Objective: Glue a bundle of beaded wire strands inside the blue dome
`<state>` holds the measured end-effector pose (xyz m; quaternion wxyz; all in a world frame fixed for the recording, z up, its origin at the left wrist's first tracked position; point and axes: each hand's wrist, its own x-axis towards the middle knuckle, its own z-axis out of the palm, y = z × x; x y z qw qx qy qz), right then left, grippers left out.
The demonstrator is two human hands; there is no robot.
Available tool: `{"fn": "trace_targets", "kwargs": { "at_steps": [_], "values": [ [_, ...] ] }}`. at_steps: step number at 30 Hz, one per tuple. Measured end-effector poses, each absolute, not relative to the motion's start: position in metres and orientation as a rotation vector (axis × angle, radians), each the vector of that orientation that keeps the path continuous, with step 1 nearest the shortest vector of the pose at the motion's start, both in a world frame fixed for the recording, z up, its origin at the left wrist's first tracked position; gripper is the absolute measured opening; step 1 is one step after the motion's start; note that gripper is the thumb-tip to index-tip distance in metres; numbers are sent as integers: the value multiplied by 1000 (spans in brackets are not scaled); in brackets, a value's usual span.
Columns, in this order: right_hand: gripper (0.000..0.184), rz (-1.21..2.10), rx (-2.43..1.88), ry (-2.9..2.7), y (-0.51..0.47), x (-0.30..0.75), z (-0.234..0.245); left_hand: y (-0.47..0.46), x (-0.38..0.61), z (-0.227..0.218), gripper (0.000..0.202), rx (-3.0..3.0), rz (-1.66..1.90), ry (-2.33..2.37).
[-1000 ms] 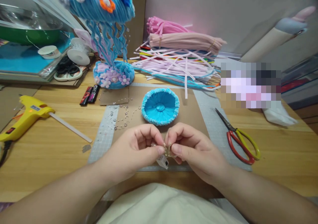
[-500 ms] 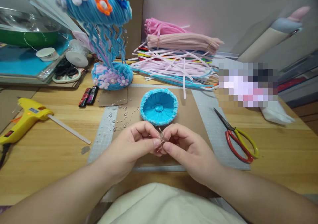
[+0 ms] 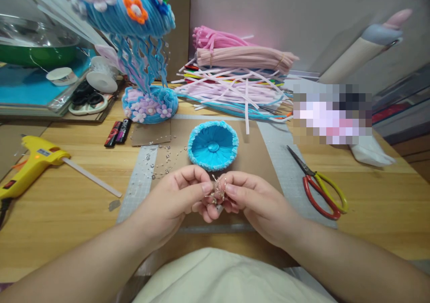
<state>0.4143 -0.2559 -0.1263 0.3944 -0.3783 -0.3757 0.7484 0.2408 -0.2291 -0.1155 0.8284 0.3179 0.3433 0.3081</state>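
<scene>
**Tally on the craft table**

One blue cup [image 3: 212, 144] lies mid-table. In front of it are two hands, left [image 3: 174, 200] and right [image 3: 258, 200], with one wire tangle [image 3: 217, 192] between them. To its right is one pair of scissors [image 3: 319, 191]. To its left are two lighters [image 3: 117, 132] and one glue gun [image 3: 33, 159]. Behind it are two tied bundles of pipe cleaners [image 3: 245, 56] and one jellyfish ornament [image 3: 127, 11].

Left hand [image 3: 174, 200] and right hand [image 3: 255, 202] pinch a small tangled wire bundle [image 3: 217, 192] together, just below a blue fuzzy pipe-cleaner bowl [image 3: 212, 145].

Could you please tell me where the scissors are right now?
In the head view the scissors lie at the right, across the right edge of the grey cutting mat, just right of the right hand that pinches a small wire bundle.
</scene>
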Motion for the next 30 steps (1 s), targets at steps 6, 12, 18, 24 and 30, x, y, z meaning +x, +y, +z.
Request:
{"fn": "trace_targets", "kwargs": {
  "at_steps": [6,12,18,24,30],
  "values": [
    [17,1962,-887,-881,-255,411,-125,-230,240,-115,15,681,653,710],
    [17,2023,-856,-675,-253,414,-124,-230,239,-120,9,838,755,784],
    [17,2053,-851,-537,-253,414,-127,-232,244,-123,11,958,698,762],
    [20,1943,-923,-577,-256,408,-130,-233,245,-121,10,960,745,823],
    [19,1924,-956,-635,-256,408,-129,-232,245,-119,9,875,804,796]
  ]
}}
